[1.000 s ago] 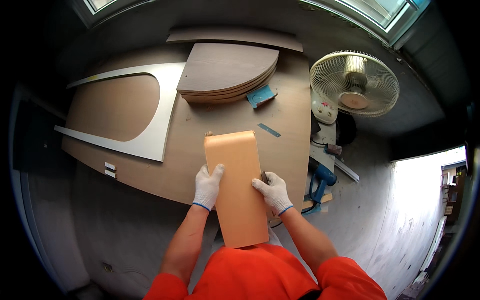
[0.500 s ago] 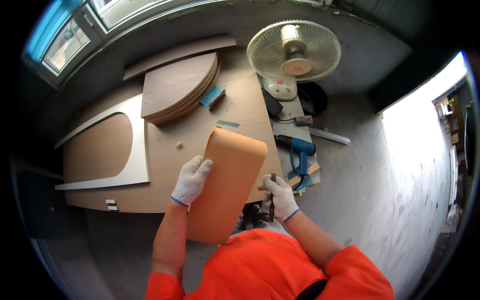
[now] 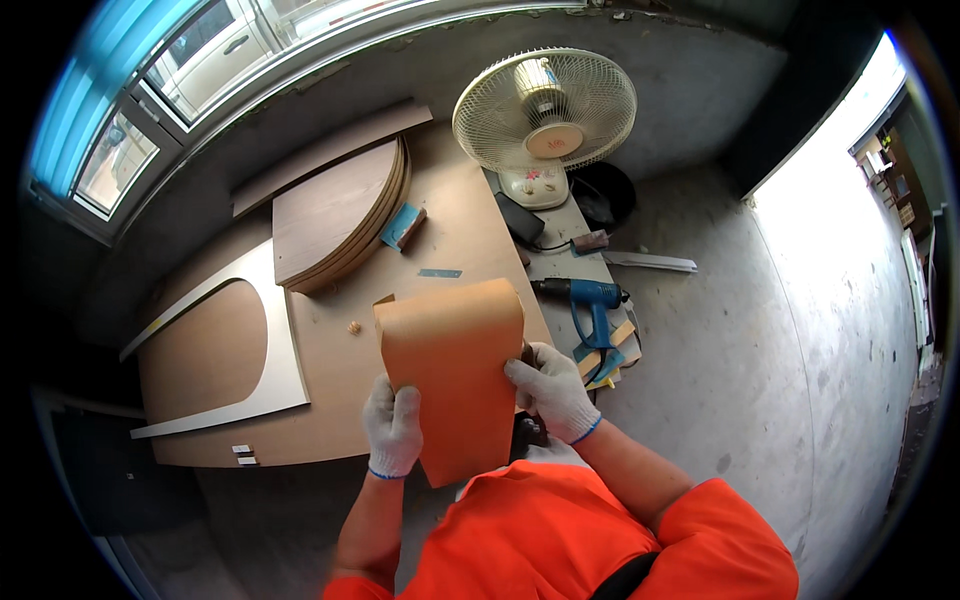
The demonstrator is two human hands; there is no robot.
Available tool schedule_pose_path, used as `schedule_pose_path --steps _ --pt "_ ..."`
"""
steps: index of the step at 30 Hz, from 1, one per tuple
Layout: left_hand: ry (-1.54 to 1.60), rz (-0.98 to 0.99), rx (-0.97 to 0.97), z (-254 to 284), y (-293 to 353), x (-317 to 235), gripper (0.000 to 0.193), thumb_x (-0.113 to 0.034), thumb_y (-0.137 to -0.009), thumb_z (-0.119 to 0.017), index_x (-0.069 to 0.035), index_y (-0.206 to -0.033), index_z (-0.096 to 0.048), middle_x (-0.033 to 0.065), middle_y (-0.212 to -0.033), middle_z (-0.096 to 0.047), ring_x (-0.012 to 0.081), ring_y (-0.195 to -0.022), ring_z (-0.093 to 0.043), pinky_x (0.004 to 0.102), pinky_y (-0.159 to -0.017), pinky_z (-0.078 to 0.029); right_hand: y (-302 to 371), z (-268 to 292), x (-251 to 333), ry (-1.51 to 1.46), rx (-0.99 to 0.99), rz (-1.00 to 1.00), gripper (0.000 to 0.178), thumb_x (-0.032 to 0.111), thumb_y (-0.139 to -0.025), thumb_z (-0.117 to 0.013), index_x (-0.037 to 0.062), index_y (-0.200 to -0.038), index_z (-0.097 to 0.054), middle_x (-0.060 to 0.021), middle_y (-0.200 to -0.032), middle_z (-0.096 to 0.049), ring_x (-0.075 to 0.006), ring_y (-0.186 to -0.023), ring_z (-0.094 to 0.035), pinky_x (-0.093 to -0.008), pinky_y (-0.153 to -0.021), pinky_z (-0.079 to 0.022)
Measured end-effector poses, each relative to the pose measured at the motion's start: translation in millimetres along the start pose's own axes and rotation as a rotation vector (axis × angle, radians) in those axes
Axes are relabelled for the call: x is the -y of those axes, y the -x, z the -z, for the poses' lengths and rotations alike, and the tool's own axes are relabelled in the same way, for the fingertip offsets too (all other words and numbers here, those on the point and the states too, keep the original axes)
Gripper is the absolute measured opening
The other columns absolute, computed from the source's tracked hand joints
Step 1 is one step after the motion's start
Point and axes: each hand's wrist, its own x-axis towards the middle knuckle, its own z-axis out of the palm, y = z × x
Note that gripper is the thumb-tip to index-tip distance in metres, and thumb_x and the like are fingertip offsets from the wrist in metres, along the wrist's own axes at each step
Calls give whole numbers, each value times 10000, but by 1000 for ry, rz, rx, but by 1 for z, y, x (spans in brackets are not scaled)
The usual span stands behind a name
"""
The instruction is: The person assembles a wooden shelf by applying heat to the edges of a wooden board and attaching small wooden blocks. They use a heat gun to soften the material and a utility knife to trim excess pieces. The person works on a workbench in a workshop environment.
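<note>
In front of my torso stands an orange-brown panel (image 3: 460, 375) with a rounded upper end and a thin strip sticking out at its upper left corner. My left hand (image 3: 393, 425), in a white knitted glove, is closed on the panel's left edge, thumb on the face. At the right edge is my right hand (image 3: 552, 390), also gloved, closed round a dark narrow flat bar (image 3: 528, 354) that shows above the thumb and is partly hidden by the fingers. The thumb of that hand touches or nearly touches the panel; the panel's back is hidden.
Beyond lies a brown table (image 3: 440, 240) with stacked curved boards (image 3: 335, 215), a white U-shaped frame (image 3: 285, 350), a blue-and-brown block (image 3: 403, 228) and a small flat blue-grey strip (image 3: 440, 273). A blue heat gun (image 3: 590, 300) and a fan (image 3: 545, 110) stand at right.
The panel has turned more upright, its rounded end tipping towards me. My left hand has slid lower along its edge; my right hand with the dark bar has come up to the right edge.
</note>
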Motion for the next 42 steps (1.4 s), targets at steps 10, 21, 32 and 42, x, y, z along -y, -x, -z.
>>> schedule_pose_path --steps 10,21,32,42 --pt "287 -83 176 19 61 -41 503 -47 -924 -606 14 -1423 -599 65 -1187 -677 145 -909 -645 313 -792 -535 -1 -29 81 363 261 272 315 59 -882 -872 -20 -1155 -736 26 -986 -681 -60 -900 -608 -246 -833 -532" --pt "829 190 459 43 55 -68 763 -412 -969 -700 46 -1550 -516 93 -1419 -645 197 -1252 -585 384 -1071 -484 -70 -30 66 251 733 180 465 78 -839 -947 -39 -1243 -750 -14 -1087 -730 -101 -978 -656 -287 -908 -564" --pt "196 559 297 50 -5 -139 587 -182 -972 -716 52 -1494 -587 130 -1371 -704 193 -1187 -693 353 -1043 -564 -65 -55 54 443 713 201 367 155 -852 -936 -15 -1098 -725 18 -942 -636 -93 -913 -596 -286 -852 -544" --pt "112 533 315 68 -16 -144 624 -183 -939 -740 34 -1498 -569 99 -1386 -686 193 -1236 -660 369 -1085 -537 1 -106 35 542 347 659 458 309 -964 -823 19 -1295 -696 -166 -1097 -738 -293 -982 -742 -403 -899 -597"
